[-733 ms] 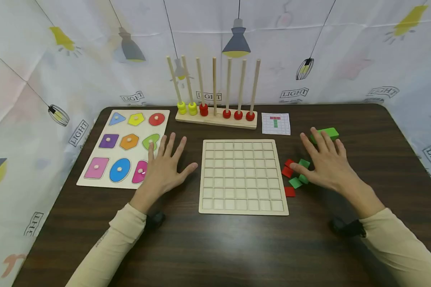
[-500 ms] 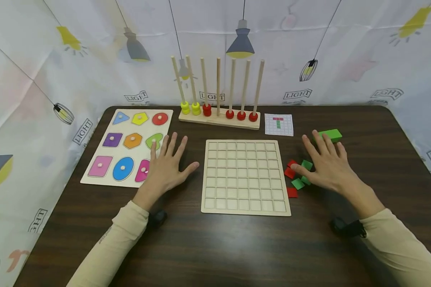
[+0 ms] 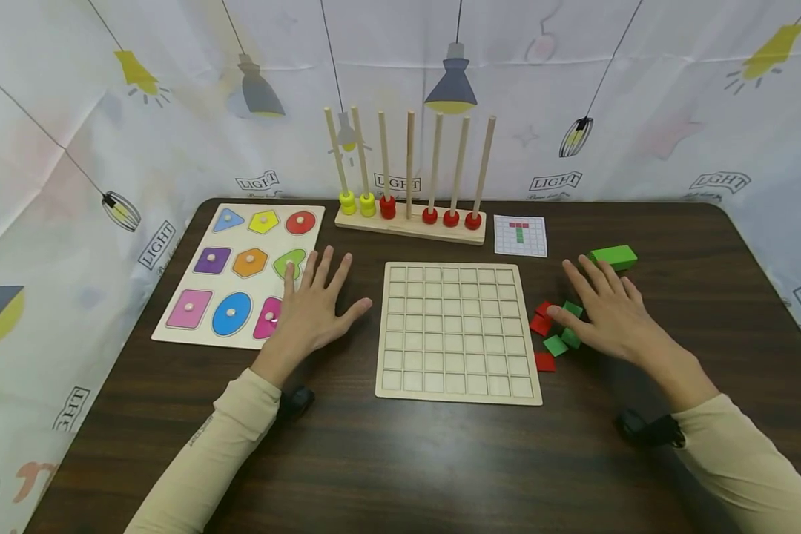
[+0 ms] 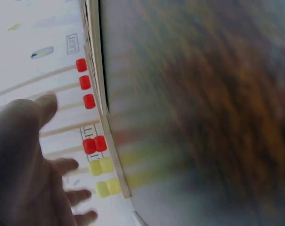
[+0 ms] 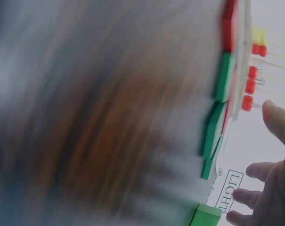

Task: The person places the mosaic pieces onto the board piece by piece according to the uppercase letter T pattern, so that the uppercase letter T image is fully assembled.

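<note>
My left hand holds nothing, its fingers spread over the right edge of the shape puzzle board, partly covering the magenta piece. Fingers also apart, my right hand hovers by a small pile of green tiles and red tiles, with its thumb overlapping the pile. Just beyond its fingertips lies a bright green block. Between the hands is a wooden grid board with bare cells. The right wrist view shows the green tiles from the side, left of the fingers.
A wooden bead rack with upright pegs and red and yellow beads stands at the back. To its right lies a pattern card with a red and green T. A patterned cloth hangs behind the dark table.
The head view has shifted slightly, moving the scene a little to the right. My right hand has come slightly nearer, uncovering more of the green block. Both hands stay spread.
</note>
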A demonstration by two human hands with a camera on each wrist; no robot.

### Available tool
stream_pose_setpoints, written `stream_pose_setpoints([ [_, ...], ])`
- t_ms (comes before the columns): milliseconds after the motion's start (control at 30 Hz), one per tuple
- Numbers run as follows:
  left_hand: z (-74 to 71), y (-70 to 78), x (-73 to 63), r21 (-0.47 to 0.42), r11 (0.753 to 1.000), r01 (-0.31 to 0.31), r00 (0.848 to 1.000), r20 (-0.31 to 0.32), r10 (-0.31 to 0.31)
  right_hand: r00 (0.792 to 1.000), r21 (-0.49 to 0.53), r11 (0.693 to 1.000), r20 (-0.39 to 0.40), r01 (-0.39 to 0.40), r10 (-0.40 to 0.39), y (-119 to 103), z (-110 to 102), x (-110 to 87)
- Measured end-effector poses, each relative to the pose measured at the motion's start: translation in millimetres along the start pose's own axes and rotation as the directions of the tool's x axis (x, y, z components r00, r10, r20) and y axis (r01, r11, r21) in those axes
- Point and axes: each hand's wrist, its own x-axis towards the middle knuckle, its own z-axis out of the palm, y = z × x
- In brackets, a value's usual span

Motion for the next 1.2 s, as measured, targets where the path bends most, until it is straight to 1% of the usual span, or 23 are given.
stream_pose_setpoints([
  [67,1.3,0.9,1.1,-0.076,0.996,-0.048,0.999,0.009,0.049,1.000,0.071,0.997,-0.008,0.031,-0.030,0.6,-0.2,-0.1],
  [133,3.1,2.9,3.1,-0.184,0.976,-0.116,0.992,0.024,0.122,0.998,0.129,0.990,-0.026,0.059,-0.056,0.9,0.0,-1.3],
  [167,4.6,4.1,4.5,-0.236,0.960,-0.153,0.986,0.031,0.165,0.997,0.147,0.986,-0.036,0.075,-0.070,0.8,0.5,-2.1],
  [233,8.6,7.7,8.9,-0.325,0.919,-0.221,0.968,0.039,0.247,0.995,0.176,0.980,-0.046,0.093,-0.086,0.2,2.0,-4.8],
  [300,12.0,12.6,15.1,-0.394,0.876,-0.279,0.949,0.025,0.314,0.995,0.204,0.974,-0.046,0.099,-0.092,-1.0,3.8,-7.0],
  [367,15.1,16.3,21.9,-0.436,0.841,-0.319,0.935,0.001,0.355,0.995,0.220,0.970,-0.025,0.101,-0.097,-3.1,5.2,-6.9],
  [400,16.4,17.9,25.3,-0.449,0.829,-0.334,0.930,-0.012,0.368,0.995,0.226,0.970,-0.011,0.095,-0.095,-4.3,5.6,-6.3],
  [467,19.3,20.0,31.1,-0.465,0.812,-0.353,0.923,-0.035,0.382,0.996,0.233,0.969,0.010,0.087,-0.091,-6.6,6.1,-4.1],
  [533,22.5,21.2,35.0,-0.475,0.802,-0.362,0.921,-0.051,0.386,0.996,0.227,0.970,0.027,0.081,-0.089,-8.5,6.1,-2.2],
  [600,26.5,22.1,38.0,-0.468,0.800,-0.377,0.919,-0.077,0.388,0.996,0.227,0.971,0.025,0.075,-0.082,-9.3,6.0,-0.9],
  [800,35.4,25.4,46.3,-0.467,0.780,-0.417,0.908,-0.166,0.385,0.999,0.260,0.965,0.018,0.037,-0.043,-8.7,3.5,0.1],
  [867,37.5,25.9,48.0,-0.471,0.779,-0.415,0.909,-0.183,0.374,0.999,0.278,0.960,0.021,0.028,-0.035,-8.0,3.0,0.9],
  [1000,42.8,25.7,48.3,-0.465,0.786,-0.407,0.913,-0.208,0.350,0.999,0.299,0.954,0.026,0.015,-0.024,-7.0,4.5,3.1],
  [1067,45.0,25.3,47.4,-0.462,0.786,-0.411,0.912,-0.218,0.348,1.000,0.301,0.954,0.027,0.005,-0.013,-6.9,5.5,3.4],
  [1200,46.9,25.4,47.6,-0.456,0.783,-0.424,0.905,-0.236,0.353,1.000,0.292,0.956,0.019,0.010,-0.016,-5.6,3.7,2.4],
])
